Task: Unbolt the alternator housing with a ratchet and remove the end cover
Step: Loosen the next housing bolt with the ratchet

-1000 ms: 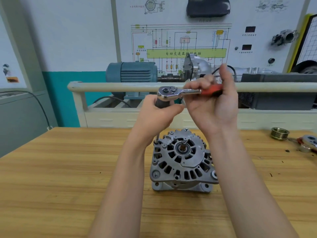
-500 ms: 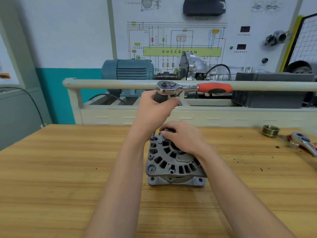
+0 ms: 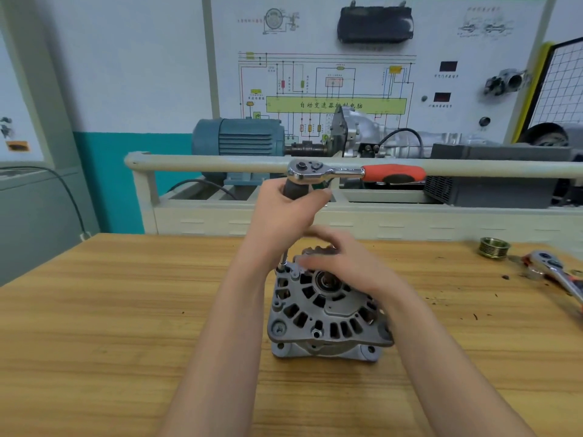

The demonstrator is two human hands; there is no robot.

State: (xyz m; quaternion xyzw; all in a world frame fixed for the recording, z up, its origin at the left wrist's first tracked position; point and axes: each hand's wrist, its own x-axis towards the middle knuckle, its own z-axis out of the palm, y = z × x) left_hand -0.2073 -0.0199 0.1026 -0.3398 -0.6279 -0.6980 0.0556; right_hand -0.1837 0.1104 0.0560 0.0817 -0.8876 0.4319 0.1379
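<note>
Alternator (image 3: 328, 313): standing on the wooden workbench (image 3: 110, 326), its slotted end cover (image 3: 315, 305) facing up and toward the camera, near the bench's middle.
Ratchet (image 3: 356, 174): being held high above the alternator, chrome head to the left, red and black handle pointing right; a thin extension bar (image 3: 284, 258) is running down from it to a bolt at the cover's upper left edge.
Left hand (image 3: 284, 212): clenching around the dark grip just under the ratchet head, keeping the tool upright.
Right hand (image 3: 340, 260): lying over the top of the end cover, blurred; fingers are reaching toward the extension's lower end, and I cannot tell whether they are pinching anything.
Pulley (image 3: 493, 247): sitting loose on the bench at far right.
Second ratchet (image 3: 555, 272): lying beside the pulley, partly cut off by the frame edge.
</note>
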